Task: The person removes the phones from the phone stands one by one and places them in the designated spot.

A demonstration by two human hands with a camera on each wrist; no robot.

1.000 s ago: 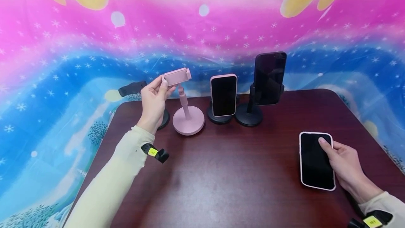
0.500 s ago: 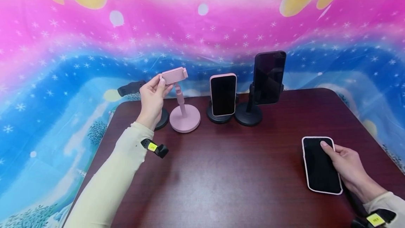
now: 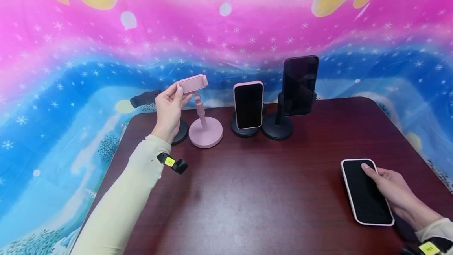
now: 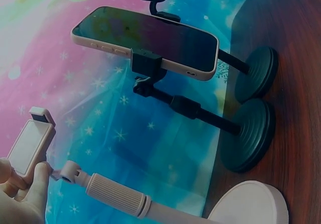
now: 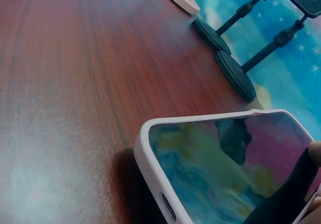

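A person's left hand (image 3: 170, 109) pinches one end of the clamp (image 3: 192, 84) on a pink phone stand (image 3: 206, 132), with thumb and fingers closed on its edge. Over the past second that stand has shifted slightly left, so its round base now sits right beside a black base (image 3: 181, 133) partly hidden by the hand. Meanwhile the right hand (image 3: 396, 192) has brought a pale-cased smartphone (image 3: 366, 196) lower and closer to the person, and it slants more than before. By my reading, the stand is being settled into the row while the phone waits to one side; the two are well apart, and the clamp carries no phone.

The phone is at the right of the wooden table (image 3: 247, 192), screen up and dark. The right hand grips its side, thumb over the glass (the fingers underneath are mostly hidden). From the right wrist, the glossy screen mirrors the coloured backdrop (image 3: 226, 38), and a shadow below suggests it is lifted.

The pink stand is upright, with a ribbed collar on its stem; its clamp tilts, right end higher. Further right, a pink-edged smartphone (image 3: 249, 105) and a taller black smartphone (image 3: 301, 85) sit in black phone stands (image 3: 277, 129).
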